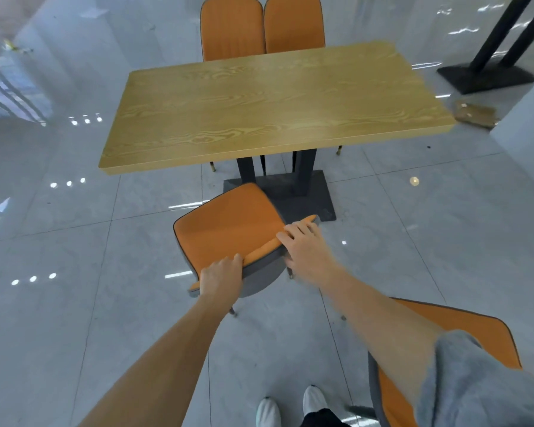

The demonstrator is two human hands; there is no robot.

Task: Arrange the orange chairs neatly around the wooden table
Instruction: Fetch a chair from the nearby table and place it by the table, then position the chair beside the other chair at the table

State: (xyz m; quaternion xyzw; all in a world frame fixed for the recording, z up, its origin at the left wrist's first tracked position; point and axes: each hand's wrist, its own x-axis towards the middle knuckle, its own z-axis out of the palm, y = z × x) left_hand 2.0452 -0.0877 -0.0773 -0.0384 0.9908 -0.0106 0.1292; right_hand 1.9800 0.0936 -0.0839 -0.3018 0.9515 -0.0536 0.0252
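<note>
Both the left hand (221, 277) and right hand (305, 249) have their fingers closed over the backrest of the near orange chair (228, 226), which sits skewed before the wooden table (272, 106) and likely needs squaring and pushing in.

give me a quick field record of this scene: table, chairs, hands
table: wooden table, top bare, on a dark pedestal base
far chairs: two orange chairs side by side at the far edge
near chair: orange chair, angled, not yet tucked in
left hand: gripping its backrest top
right hand: on the same backrest, blurred
fourth chair: lower right, beside the person
</note>
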